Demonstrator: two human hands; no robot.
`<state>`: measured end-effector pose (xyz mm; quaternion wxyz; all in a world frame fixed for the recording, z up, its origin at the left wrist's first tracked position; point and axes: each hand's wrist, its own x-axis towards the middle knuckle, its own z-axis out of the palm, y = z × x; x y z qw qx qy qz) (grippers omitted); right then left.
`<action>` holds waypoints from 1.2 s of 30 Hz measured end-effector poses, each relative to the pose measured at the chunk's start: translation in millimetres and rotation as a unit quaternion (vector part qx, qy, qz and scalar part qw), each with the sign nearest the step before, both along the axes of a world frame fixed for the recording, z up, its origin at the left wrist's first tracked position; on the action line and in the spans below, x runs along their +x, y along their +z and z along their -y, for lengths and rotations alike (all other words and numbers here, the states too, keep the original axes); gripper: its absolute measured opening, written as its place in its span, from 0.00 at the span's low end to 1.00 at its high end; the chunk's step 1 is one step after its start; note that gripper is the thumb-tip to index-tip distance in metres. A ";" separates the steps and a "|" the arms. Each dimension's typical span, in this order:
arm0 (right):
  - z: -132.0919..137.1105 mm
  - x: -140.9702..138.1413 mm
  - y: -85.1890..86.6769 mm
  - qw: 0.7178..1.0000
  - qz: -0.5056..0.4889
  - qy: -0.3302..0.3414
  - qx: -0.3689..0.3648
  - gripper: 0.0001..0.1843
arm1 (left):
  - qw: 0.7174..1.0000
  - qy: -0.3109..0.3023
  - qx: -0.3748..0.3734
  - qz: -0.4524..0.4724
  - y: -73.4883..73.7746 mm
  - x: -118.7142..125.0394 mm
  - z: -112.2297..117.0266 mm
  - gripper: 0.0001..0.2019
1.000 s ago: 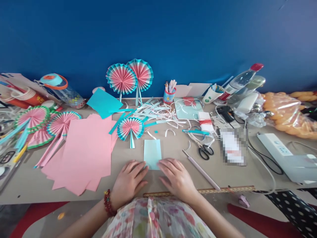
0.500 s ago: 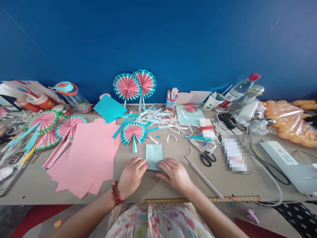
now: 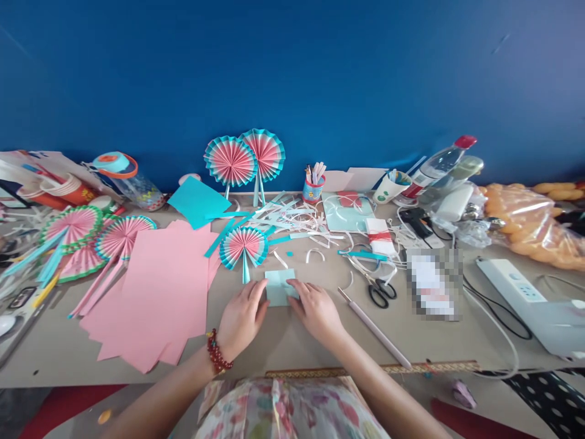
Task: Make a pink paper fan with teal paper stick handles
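A small light blue paper [image 3: 277, 284] lies on the beige table [image 3: 292, 344] just in front of me. My left hand [image 3: 241, 317], with a red bead bracelet at the wrist, has its fingers curled against the paper's left edge. My right hand [image 3: 315, 311] presses its fingers onto the paper's lower right part. Both hands cover the near half of the sheet. A small pink-and-teal pleated fan [image 3: 243, 245] lies just beyond the paper.
A stack of pink sheets [image 3: 159, 286] lies to the left, with more fans [image 3: 77, 235] further left. Scissors [image 3: 378, 292], a thin craft tool [image 3: 375, 329], a ruler [image 3: 388, 368] and a power strip [image 3: 512, 280] lie right. Paper strips, a pen cup [image 3: 313, 188] and two upright fans [image 3: 244, 158] are behind.
Both hands have slid forward over the blue paper, and less of the sheet shows beyond the fingers than a second ago. The view has tipped slightly.
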<state>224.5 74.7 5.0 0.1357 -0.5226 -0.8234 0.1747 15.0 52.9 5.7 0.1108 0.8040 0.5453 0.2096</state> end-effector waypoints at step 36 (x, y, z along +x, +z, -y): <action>-4.3 -14.7 1.3 0.996 0.077 -0.005 0.046 0.09 | 0.987 -0.127 0.006 -0.100 -7.8 3.2 39.1 0.21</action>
